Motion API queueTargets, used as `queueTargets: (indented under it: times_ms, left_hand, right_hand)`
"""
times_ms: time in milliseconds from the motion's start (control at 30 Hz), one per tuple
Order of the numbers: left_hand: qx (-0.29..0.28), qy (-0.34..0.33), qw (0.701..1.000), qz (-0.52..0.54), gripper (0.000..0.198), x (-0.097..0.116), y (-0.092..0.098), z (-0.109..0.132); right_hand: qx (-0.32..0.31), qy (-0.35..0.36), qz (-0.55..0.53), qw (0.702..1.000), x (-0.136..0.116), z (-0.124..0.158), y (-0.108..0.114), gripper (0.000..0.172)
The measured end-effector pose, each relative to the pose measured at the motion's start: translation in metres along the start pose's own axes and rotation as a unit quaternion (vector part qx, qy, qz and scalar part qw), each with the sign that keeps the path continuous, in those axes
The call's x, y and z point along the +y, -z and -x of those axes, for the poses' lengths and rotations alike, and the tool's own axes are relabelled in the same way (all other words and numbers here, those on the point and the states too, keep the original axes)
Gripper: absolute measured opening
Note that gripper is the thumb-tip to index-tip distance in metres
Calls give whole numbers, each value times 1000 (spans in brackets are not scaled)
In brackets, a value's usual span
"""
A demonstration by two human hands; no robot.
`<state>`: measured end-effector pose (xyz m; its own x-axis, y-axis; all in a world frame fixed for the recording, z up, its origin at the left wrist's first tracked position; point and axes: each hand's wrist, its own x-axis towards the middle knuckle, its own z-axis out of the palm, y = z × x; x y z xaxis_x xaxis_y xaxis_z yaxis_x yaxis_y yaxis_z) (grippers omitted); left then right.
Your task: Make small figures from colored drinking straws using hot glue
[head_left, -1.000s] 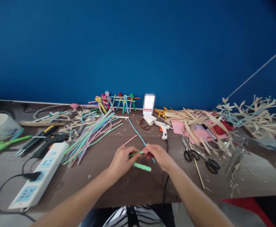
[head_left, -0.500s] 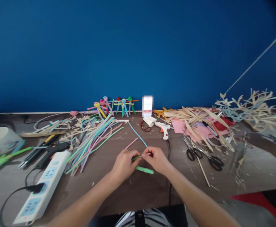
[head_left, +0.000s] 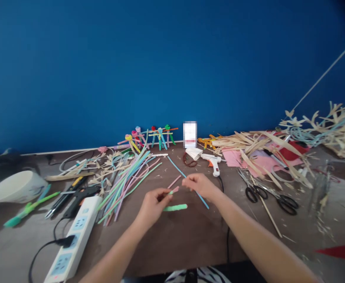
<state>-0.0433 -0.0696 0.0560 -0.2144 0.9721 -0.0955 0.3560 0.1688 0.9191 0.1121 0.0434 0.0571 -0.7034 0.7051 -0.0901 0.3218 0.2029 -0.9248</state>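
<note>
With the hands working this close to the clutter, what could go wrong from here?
The black cord of the hot glue gun seems to pass under the right forearm, so a sweep of the right hand might snag it and drag the gun. The left hand pinches only the end of a short pipe cleaner, which could slip. The loose green pipe cleaner lies just beside that hand and could get nudged away.
</note>
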Motion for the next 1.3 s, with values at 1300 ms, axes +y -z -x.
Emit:
queueTargets:
  times_ms: [1300]
  left_hand:
    - [-48, -78, 972, -216, 24, 15, -32, -44]
  right_hand:
    - [285, -13, 156, 946, 25, 95, 35, 17]
